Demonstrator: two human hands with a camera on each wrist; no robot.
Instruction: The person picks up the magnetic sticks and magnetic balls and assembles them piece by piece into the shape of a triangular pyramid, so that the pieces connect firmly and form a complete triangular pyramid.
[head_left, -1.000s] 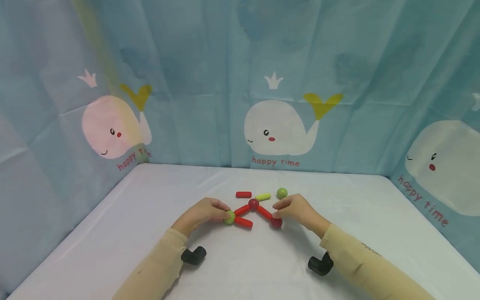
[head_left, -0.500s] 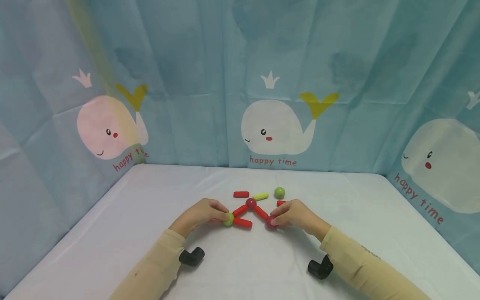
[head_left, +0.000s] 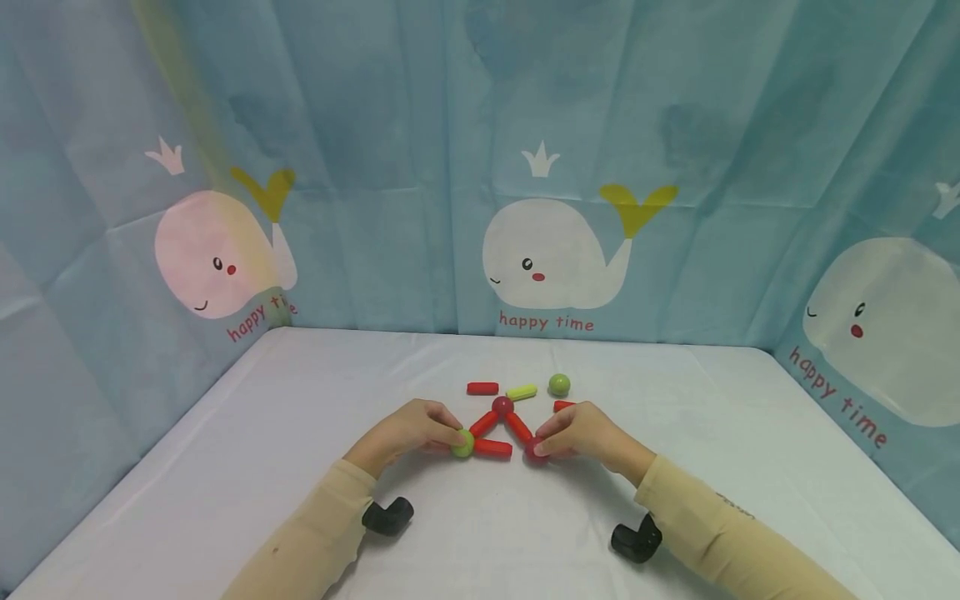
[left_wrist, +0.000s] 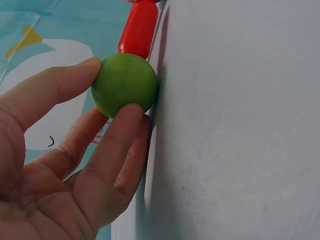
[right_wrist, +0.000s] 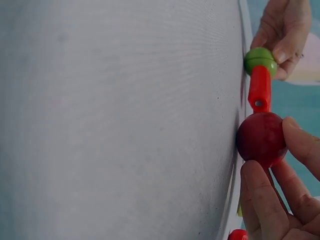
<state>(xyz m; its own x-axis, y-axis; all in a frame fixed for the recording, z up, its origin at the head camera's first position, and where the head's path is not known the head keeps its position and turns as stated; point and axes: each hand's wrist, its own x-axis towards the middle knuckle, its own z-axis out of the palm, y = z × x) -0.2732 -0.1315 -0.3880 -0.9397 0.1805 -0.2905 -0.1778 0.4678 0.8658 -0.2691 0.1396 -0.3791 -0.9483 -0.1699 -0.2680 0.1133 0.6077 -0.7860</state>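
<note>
My left hand (head_left: pixel 412 432) pinches a green ball (left_wrist: pixel 125 84) between thumb and fingers. Two red rods spread from that ball: one slants up to a far red ball (head_left: pixel 502 406), and a second red rod (head_left: pixel 492 449) points right. My right hand (head_left: pixel 585 435) grips the near red ball (right_wrist: pixel 261 139), which another red rod (head_left: pixel 518 427) links to the far ball. In the head view a small gap shows between the right-pointing rod's free end and the near red ball. A bit of red shows left of the green ball, partly hidden by my left hand.
Behind the joined pieces lie a loose red rod (head_left: pixel 482 388), a yellow-green rod (head_left: pixel 521 392) and a second green ball (head_left: pixel 559 384). One more red rod (head_left: pixel 564 406) is partly covered by my right hand. A whale-print curtain (head_left: pixel 375 250) borders the white table (head_left: pixel 300 375).
My right hand has taken hold of the near red ball and brought it left. Recently my left hand has shifted the green ball slightly right, so the rod's free end sits closer to the red ball.
</note>
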